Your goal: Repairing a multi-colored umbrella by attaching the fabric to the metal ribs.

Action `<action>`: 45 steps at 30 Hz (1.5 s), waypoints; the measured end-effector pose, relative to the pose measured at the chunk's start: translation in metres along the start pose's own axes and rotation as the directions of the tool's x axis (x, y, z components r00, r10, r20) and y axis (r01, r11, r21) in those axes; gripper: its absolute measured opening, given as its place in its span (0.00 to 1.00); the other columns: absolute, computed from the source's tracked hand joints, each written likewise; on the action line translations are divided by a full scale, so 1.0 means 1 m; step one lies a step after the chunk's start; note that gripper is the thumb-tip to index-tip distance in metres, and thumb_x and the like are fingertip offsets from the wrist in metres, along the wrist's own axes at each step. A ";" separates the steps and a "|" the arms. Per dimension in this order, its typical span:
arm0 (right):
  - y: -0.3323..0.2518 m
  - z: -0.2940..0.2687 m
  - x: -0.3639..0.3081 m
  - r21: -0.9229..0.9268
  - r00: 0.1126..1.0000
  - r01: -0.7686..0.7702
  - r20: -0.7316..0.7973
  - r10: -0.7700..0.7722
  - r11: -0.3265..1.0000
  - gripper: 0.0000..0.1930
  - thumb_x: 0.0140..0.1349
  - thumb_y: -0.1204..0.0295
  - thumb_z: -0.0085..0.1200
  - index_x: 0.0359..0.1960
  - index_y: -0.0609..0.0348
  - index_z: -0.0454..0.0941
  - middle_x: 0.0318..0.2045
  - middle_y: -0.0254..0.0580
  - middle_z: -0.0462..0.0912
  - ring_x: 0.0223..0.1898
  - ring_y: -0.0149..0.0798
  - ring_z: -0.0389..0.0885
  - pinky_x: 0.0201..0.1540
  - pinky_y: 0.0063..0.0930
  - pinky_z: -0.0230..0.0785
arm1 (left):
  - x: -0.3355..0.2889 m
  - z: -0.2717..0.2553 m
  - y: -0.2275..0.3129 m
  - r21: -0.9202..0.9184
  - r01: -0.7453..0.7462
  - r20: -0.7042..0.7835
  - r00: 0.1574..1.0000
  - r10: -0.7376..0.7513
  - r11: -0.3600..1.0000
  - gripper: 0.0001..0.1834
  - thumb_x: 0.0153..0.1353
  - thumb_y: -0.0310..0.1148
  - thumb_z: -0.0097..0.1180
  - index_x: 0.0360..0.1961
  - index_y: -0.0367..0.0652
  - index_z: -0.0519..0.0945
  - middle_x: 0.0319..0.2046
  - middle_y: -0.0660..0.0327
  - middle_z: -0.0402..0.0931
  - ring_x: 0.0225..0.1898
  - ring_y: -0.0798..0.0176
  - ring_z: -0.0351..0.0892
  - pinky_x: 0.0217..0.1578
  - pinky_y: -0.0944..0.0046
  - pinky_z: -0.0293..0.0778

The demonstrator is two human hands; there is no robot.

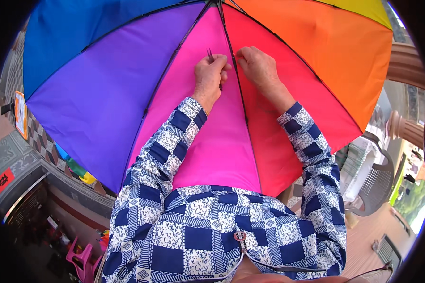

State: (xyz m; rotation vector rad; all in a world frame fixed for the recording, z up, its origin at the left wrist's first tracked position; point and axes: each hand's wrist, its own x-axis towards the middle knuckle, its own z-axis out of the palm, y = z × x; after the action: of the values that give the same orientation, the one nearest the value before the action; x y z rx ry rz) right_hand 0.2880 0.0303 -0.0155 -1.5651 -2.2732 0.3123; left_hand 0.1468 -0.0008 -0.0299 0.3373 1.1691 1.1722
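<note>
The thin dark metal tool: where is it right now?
In the head view, the thin dark metal tool pokes up from the left hand, just left of the black rib dividing the umbrella's pink panel from its red panel.

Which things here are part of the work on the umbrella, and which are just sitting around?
In hand:
- rainbow umbrella, open, seen from inside
- black rib between pink and red panels
- left hand, holding a thin dark tool
- right hand, pinching at the rib

Lying about:
- grey plastic chair
- pink stool
- stone baluster
</note>
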 end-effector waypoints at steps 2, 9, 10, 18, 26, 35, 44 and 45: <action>0.001 0.000 0.003 -0.032 0.998 0.014 0.054 -0.012 0.999 0.06 0.54 0.68 0.51 0.30 0.53 0.79 0.26 0.43 0.77 0.32 0.47 0.78 0.33 0.41 0.71 | 0.001 0.000 -0.001 0.004 0.005 -0.011 1.000 -0.005 1.000 0.04 0.57 0.29 0.55 0.31 0.41 0.74 0.20 0.63 0.73 0.13 0.73 0.66 0.13 0.73 0.58; 0.004 -0.001 0.011 -0.018 0.998 -0.040 0.055 0.041 0.999 0.05 0.54 0.69 0.51 0.29 0.52 0.78 0.28 0.39 0.77 0.34 0.45 0.77 0.35 0.37 0.70 | 0.004 0.001 -0.001 0.000 0.001 -0.021 1.000 -0.001 1.000 0.04 0.56 0.29 0.55 0.30 0.42 0.74 0.19 0.63 0.73 0.13 0.74 0.65 0.12 0.73 0.58; 0.004 -0.001 0.011 -0.011 0.998 -0.041 0.041 0.041 0.999 0.04 0.54 0.69 0.52 0.29 0.51 0.78 0.28 0.39 0.77 0.34 0.45 0.77 0.35 0.37 0.70 | 0.005 0.000 -0.002 -0.009 -0.001 -0.025 1.000 0.001 1.000 0.04 0.56 0.29 0.55 0.29 0.43 0.73 0.19 0.63 0.73 0.12 0.74 0.64 0.12 0.74 0.57; 0.010 0.003 0.012 0.051 1.000 0.004 -0.005 -0.003 0.999 0.05 0.55 0.68 0.50 0.28 0.50 0.79 0.27 0.38 0.77 0.32 0.45 0.78 0.32 0.39 0.71 | 0.007 0.000 -0.004 -0.023 -0.023 -0.025 0.999 0.022 0.999 0.04 0.56 0.29 0.55 0.28 0.44 0.73 0.18 0.63 0.73 0.10 0.75 0.63 0.11 0.75 0.57; 0.007 0.020 0.018 0.187 0.992 0.064 -0.119 -0.043 0.980 0.04 0.53 0.70 0.52 0.29 0.50 0.79 0.27 0.35 0.77 0.31 0.43 0.78 0.32 0.36 0.71 | 0.012 0.004 -0.008 0.006 -0.061 -0.050 0.997 0.062 0.998 0.03 0.56 0.29 0.54 0.27 0.43 0.73 0.17 0.63 0.73 0.10 0.75 0.63 0.10 0.74 0.56; 0.008 0.023 0.015 0.225 0.989 0.060 -0.146 -0.027 0.973 0.04 0.52 0.71 0.52 0.29 0.50 0.79 0.26 0.35 0.77 0.31 0.42 0.78 0.32 0.35 0.71 | 0.017 0.012 0.007 0.229 -0.082 -0.035 0.995 0.092 0.970 0.06 0.55 0.30 0.55 0.25 0.42 0.73 0.14 0.64 0.70 0.09 0.74 0.60 0.09 0.73 0.54; 0.004 0.012 0.012 0.253 0.994 0.033 -0.112 -0.005 0.967 0.04 0.52 0.74 0.54 0.29 0.55 0.78 0.28 0.38 0.78 0.32 0.42 0.79 0.33 0.31 0.71 | 0.017 0.016 -0.009 0.041 -0.132 -0.150 0.979 0.137 0.990 0.04 0.55 0.30 0.55 0.27 0.45 0.72 0.14 0.67 0.67 0.10 0.75 0.59 0.10 0.74 0.53; 0.005 0.011 0.012 0.285 0.990 0.021 -0.138 0.019 0.958 0.03 0.52 0.73 0.53 0.29 0.55 0.78 0.27 0.38 0.77 0.31 0.42 0.78 0.33 0.32 0.71 | 0.016 0.015 -0.010 0.011 -0.142 -0.169 0.975 0.142 0.990 0.04 0.55 0.30 0.55 0.27 0.45 0.72 0.14 0.67 0.66 0.10 0.75 0.59 0.10 0.74 0.53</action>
State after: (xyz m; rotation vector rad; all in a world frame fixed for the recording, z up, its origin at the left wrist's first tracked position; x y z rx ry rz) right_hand 0.2841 0.0433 -0.0257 -1.3922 -2.0186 0.4909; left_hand 0.1632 0.0135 -0.0394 0.3297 1.3089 1.3474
